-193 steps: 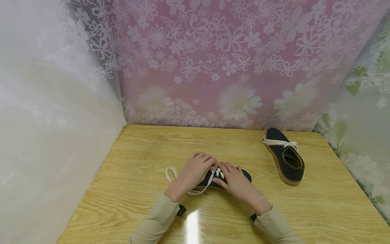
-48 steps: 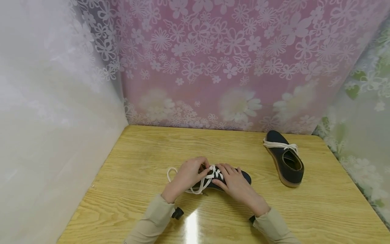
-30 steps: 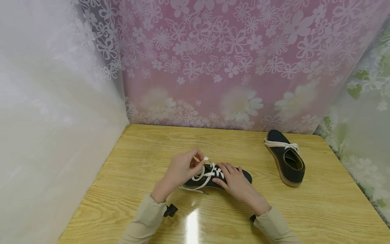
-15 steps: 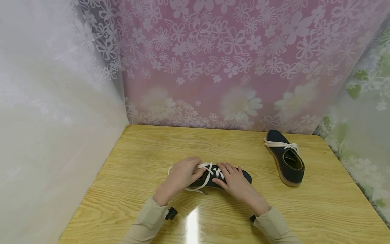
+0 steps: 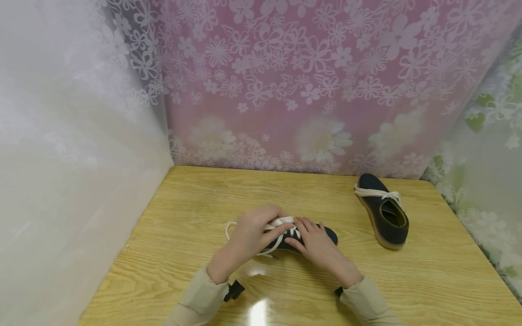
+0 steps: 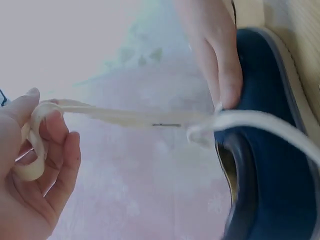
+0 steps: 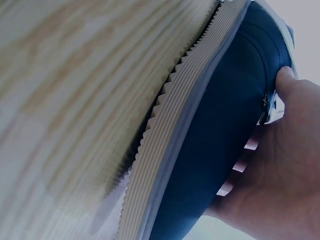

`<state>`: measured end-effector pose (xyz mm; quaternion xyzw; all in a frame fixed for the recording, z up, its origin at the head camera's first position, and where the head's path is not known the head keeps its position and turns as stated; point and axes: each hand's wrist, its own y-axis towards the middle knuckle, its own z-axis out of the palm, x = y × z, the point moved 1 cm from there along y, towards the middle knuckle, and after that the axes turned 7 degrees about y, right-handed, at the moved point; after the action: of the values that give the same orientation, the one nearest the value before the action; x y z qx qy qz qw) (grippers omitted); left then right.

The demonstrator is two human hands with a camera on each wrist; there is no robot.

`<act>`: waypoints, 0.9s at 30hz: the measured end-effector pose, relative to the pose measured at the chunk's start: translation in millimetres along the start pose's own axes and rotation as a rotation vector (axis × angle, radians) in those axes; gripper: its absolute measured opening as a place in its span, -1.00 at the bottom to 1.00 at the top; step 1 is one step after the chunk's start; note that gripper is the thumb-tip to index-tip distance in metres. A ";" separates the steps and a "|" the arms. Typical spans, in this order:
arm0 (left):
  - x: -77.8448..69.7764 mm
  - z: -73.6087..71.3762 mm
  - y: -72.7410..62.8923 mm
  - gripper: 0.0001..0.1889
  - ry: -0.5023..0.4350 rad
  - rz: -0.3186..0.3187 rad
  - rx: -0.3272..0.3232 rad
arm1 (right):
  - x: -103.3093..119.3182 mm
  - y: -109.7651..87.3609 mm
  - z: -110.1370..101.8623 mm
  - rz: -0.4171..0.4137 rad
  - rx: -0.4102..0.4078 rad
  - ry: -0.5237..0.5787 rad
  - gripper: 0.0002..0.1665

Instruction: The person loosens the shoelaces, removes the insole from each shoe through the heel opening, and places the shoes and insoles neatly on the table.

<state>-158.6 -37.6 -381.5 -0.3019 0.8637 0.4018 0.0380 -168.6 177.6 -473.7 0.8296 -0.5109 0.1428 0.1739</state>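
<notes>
A dark blue shoe (image 5: 332, 234) with white laces lies sole down on the table, toe to the right. My left hand (image 5: 249, 233) is over its opening and holds a white shoelace (image 6: 105, 112), part of which loops round the fingers. In the left wrist view the lace stretches from these fingers across to the shoe. My right hand (image 5: 320, 246) grips the front of the shoe from above, thumb on the near side and fingers over the top. The right wrist view shows the thumb pressed against the upper, above the ridged sole (image 7: 172, 120).
A second dark shoe (image 5: 393, 233), its white laces tied across it, stands at the back right of the wooden table (image 5: 195, 199). A loose lace loop (image 5: 229, 230) lies left of my left hand. Floral curtains (image 5: 261, 90) enclose the back and sides.
My left hand lifted a lace end away from the eyelets, lowered it, then moved right towards my right hand with the lace gathered in its fingers. The right hand stayed on the shoe.
</notes>
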 end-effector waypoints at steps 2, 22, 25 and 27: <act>-5.1 2.6 0.9 -0.85 -0.043 0.044 0.007 | -0.4 -1.0 -0.6 -0.008 0.002 -0.006 -0.24; 5.2 40.2 -23.7 -0.76 0.204 -0.101 0.508 | 1.5 -0.2 -2.1 -0.017 0.006 -0.060 -0.30; 8.0 36.8 -21.2 -0.76 0.224 -0.138 0.433 | 1.5 0.1 -1.9 -0.012 0.010 -0.060 -0.28; 10.6 33.9 -19.0 -0.80 0.244 -0.174 0.367 | 1.3 0.6 -1.5 -0.010 0.008 -0.060 -0.27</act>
<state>-162.7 -27.8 -420.3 -0.4094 0.8913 0.1939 0.0220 -168.7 176.9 -471.7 0.8368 -0.5111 0.1192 0.1558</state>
